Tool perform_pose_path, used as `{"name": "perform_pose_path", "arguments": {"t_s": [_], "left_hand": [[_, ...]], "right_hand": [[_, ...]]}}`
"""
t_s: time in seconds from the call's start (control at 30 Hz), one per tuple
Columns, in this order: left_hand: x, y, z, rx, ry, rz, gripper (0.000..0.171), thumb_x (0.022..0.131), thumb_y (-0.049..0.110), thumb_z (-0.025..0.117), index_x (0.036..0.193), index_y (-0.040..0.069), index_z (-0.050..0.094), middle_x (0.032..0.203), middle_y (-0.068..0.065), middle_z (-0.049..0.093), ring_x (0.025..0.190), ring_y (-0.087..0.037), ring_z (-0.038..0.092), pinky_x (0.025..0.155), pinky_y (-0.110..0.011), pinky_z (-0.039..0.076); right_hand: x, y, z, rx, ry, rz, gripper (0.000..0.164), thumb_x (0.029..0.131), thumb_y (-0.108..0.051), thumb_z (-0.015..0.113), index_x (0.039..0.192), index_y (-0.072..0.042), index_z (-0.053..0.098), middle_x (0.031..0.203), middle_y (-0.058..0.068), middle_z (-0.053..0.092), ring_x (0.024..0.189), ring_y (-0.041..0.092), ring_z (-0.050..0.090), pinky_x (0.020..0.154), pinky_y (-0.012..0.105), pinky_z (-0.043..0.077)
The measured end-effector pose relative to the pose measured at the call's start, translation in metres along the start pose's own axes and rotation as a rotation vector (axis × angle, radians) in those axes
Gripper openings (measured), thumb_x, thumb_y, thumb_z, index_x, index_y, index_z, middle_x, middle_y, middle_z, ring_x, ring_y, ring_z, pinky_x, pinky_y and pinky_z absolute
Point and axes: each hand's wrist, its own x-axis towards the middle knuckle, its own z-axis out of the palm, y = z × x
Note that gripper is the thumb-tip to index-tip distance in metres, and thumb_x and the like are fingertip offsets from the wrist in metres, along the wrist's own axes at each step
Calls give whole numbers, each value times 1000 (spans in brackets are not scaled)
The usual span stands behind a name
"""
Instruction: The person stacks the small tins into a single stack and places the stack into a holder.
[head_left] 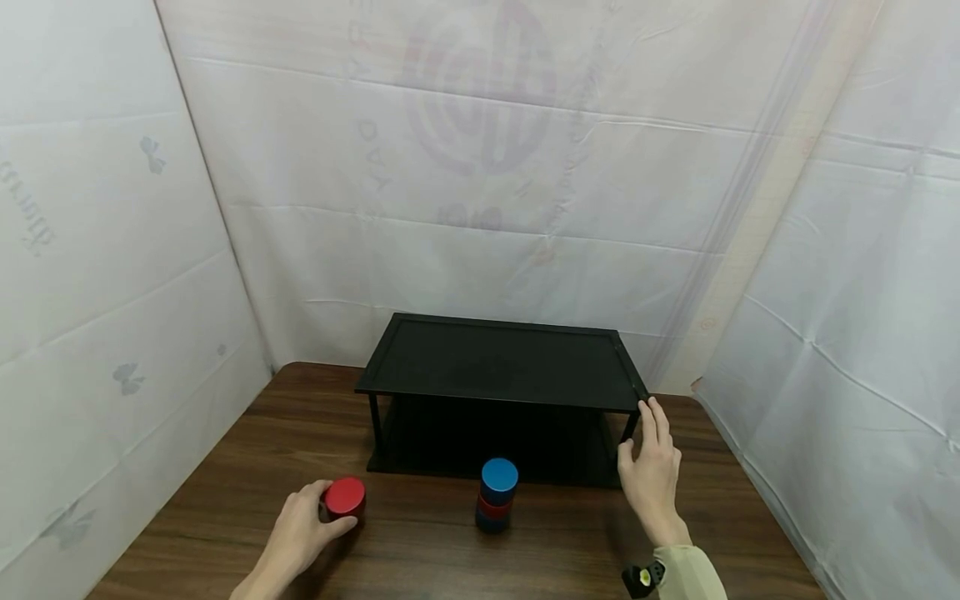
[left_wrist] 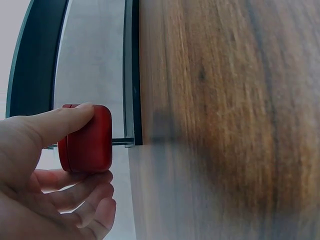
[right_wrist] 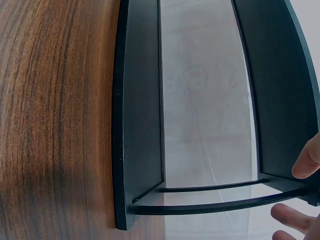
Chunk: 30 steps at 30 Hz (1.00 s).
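Observation:
My left hand (head_left: pixel 302 527) pinches a round red tin (head_left: pixel 346 497) between thumb and fingers, at the left in front of the shelf. In the left wrist view the tin (left_wrist: pixel 90 140) shows a seam near one end, and its shadow falls on the wood. My right hand (head_left: pixel 654 477) is at the front right corner of the black two-tier shelf (head_left: pixel 502 362), fingers extended with the tips right at the upper tier's edge. The right wrist view catches only its thumb (right_wrist: pixel 306 159) and some fingertips beside the shelf's end.
A short stack of blue and red round tins (head_left: pixel 497 496) stands before the shelf's middle, a blue one on top. Dark brown wood makes up the table (head_left: pixel 420 554). White sheeting (head_left: pixel 480 208) hangs behind and on both sides. A dark wristband (head_left: pixel 643 577) circles the right wrist.

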Motion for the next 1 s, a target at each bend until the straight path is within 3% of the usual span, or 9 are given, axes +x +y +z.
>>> {"name": "perform_pose_path", "arguments": {"t_s": [0.3, 0.57, 1.0], "left_hand": [[0, 7, -1, 5, 3, 10, 66, 73, 25, 83, 120, -11, 56, 109, -22, 64, 101, -33, 60, 82, -48, 52], [1, 12, -2, -22, 1, 11, 63, 73, 24, 83, 119, -9, 57, 103, -16, 64, 91, -24, 56, 75, -41, 51], [3, 22, -2, -29, 23, 43, 60, 71, 22, 84, 117, -8, 59, 96, -11, 63, 87, -21, 51, 70, -34, 45]], "right_hand": [[0, -1, -1, 3, 0, 0, 63, 79, 12, 63, 139, 2, 46, 146, 20, 42, 112, 44, 54, 73, 55, 38], [0, -1, -1, 5, -5, 4, 63, 79, 12, 63, 139, 2, 46, 146, 20, 42, 113, 43, 54, 74, 56, 38], [0, -1, -1, 2, 2, 3, 63, 78, 12, 63, 138, 2, 46, 146, 20, 43, 111, 44, 54, 73, 56, 38]]}}
